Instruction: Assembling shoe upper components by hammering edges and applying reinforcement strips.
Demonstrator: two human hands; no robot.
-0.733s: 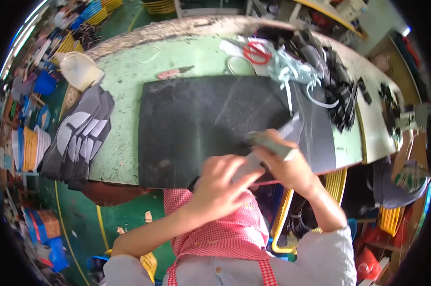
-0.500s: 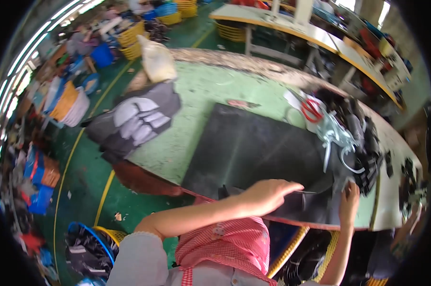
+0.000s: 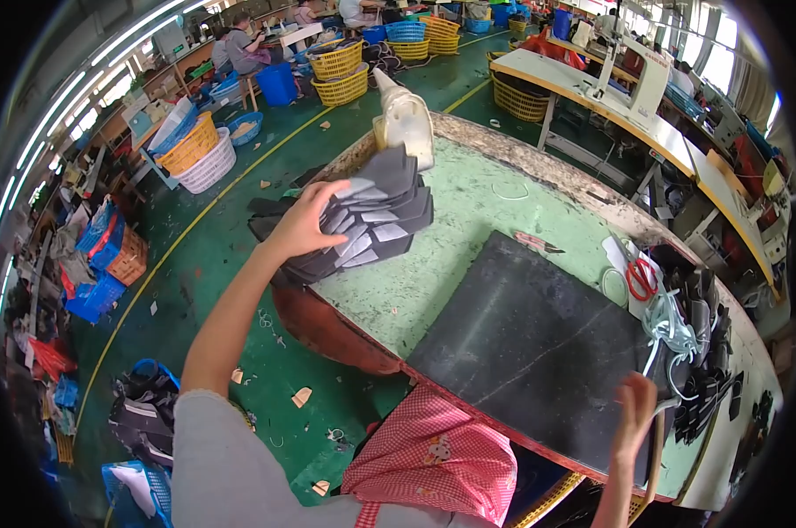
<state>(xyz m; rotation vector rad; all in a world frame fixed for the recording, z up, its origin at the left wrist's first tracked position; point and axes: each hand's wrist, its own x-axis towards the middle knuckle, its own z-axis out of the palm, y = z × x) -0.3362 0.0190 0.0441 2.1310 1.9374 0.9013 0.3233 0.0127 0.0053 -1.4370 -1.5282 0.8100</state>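
My left hand [image 3: 308,224] reaches over a stack of black flat pieces [image 3: 385,216] with grey patches, at the left end of the green-topped table. Its thumb and fingers are spread apart at the stack's near left side. Whether they touch the top pieces, I cannot tell. My right hand [image 3: 634,414] is over the right end of a black mat [image 3: 521,334], its fingers loosely bent and slightly blurred, with nothing visible in them. Beyond it lie a bundle of pale blue straps [image 3: 671,326] and a heap of black pieces [image 3: 710,352].
Red-handled scissors [image 3: 641,278] and small red-handled snips [image 3: 537,242] lie behind the mat. A whitish container with a cone-shaped top [image 3: 407,123] stands behind the stack. A tan curved bar [image 3: 656,453] rises by the right front edge. Baskets [image 3: 341,75] and a sewing table [image 3: 583,84] stand beyond.
My left hand has moved from the mat's near right part to the stack at left. My right hand has come away from the black heap's near edge. The view has swung left.
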